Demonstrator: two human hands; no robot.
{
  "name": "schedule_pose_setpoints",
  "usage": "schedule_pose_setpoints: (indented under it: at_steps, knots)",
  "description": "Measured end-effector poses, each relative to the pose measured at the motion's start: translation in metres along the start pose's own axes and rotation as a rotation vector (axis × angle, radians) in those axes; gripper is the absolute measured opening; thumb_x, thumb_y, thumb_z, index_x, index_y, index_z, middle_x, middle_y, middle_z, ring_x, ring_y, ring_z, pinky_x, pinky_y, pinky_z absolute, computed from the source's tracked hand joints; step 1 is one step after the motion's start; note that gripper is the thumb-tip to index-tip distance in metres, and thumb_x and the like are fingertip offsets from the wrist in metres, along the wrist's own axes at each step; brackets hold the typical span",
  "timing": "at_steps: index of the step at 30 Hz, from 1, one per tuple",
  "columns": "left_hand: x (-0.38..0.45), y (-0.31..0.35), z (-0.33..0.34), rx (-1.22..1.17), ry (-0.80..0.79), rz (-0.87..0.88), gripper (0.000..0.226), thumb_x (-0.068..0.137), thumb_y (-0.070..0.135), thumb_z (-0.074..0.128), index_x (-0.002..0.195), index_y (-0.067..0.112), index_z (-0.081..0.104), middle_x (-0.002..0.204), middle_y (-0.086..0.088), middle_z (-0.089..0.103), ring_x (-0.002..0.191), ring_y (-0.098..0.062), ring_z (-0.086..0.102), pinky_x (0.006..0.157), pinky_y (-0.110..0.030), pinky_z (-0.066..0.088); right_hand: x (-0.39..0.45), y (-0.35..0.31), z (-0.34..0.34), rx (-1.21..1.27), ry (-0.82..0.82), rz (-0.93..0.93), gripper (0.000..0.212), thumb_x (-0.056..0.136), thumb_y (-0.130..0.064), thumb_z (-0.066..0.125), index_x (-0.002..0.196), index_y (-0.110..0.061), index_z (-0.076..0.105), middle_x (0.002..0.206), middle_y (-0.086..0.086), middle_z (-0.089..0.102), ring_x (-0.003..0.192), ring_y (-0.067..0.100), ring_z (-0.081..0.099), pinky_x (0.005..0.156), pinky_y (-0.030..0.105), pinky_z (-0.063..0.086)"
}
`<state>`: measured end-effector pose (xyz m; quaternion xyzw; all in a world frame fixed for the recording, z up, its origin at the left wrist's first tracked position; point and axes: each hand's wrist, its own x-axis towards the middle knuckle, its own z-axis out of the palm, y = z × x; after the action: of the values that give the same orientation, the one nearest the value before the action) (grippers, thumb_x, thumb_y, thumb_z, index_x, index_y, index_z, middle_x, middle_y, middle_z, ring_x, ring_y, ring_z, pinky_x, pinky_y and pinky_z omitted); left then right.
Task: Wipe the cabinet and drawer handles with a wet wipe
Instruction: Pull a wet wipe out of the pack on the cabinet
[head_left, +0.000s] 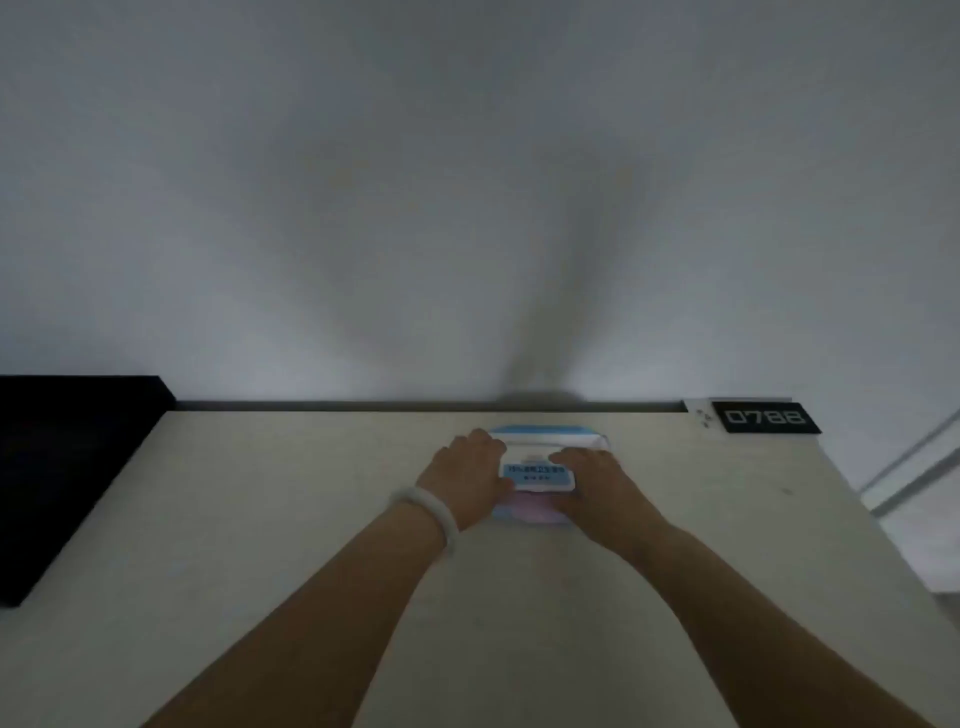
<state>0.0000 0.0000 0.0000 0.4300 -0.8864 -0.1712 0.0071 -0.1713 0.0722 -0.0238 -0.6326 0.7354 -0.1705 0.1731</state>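
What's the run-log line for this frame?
phase: getting wipe | left hand: holds wet wipe pack | right hand: on pack's flap | pack on cabinet top | handles: not in view

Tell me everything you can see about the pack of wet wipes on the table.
The wet wipe pack is a soft, flat packet, blue at its far edge and pink at its near edge, with a white label flap bearing blue print on top. It lies flat on the pale table, near the far edge by the wall. The left hand holds its left side and the right hand rests on its right side, fingers at the flap.
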Motion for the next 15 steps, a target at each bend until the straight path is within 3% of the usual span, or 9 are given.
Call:
schedule_pose_setpoints:
  at_steps: [2, 4, 11, 15]
  knots:
    - [0.010, -0.005, 0.005, -0.040, -0.021, -0.001, 0.052, 0.092, 0.034, 0.057, 0.136, 0.009, 0.043, 0.138, -0.012, 0.042, 0.122, -0.029, 0.044, 0.102, -0.040, 0.038, 0.007, 0.000, 0.005, -0.019, -0.059, 0.059, 0.058, 0.089, -0.035, 0.062, 0.141, -0.015, 0.045, 0.143, 0.004, 0.045, 0.133, 0.023, 0.039, 0.111, 0.033, 0.032]
    - [0.017, -0.008, 0.012, -0.016, -0.059, 0.017, 0.058, 0.090, 0.039, 0.059, 0.137, 0.010, 0.041, 0.140, -0.011, 0.040, 0.125, -0.028, 0.040, 0.104, -0.039, 0.036, 0.011, 0.000, 0.010, -0.073, -0.091, 0.073, 0.068, 0.088, -0.040, 0.062, 0.146, -0.017, 0.036, 0.153, 0.004, 0.033, 0.139, 0.024, 0.029, 0.117, 0.036, 0.021]
    - [0.028, -0.014, 0.026, 0.140, -0.017, -0.001, 0.063, 0.088, 0.051, 0.055, 0.139, 0.017, 0.040, 0.141, -0.004, 0.037, 0.128, -0.027, 0.034, 0.102, -0.040, 0.030, 0.020, 0.010, 0.021, -0.164, -0.055, 0.020, 0.071, 0.087, -0.046, 0.062, 0.147, -0.023, 0.033, 0.155, -0.001, 0.027, 0.139, 0.022, 0.025, 0.115, 0.033, 0.015]
    - [0.031, -0.016, 0.033, 0.121, 0.041, -0.009, 0.060, 0.087, 0.051, 0.055, 0.139, 0.027, 0.040, 0.141, 0.003, 0.039, 0.125, -0.024, 0.034, 0.099, -0.038, 0.030, 0.020, 0.027, 0.022, -0.130, -0.023, -0.048, 0.061, 0.089, -0.047, 0.059, 0.143, -0.027, 0.041, 0.151, -0.004, 0.035, 0.135, 0.021, 0.032, 0.110, 0.032, 0.023]
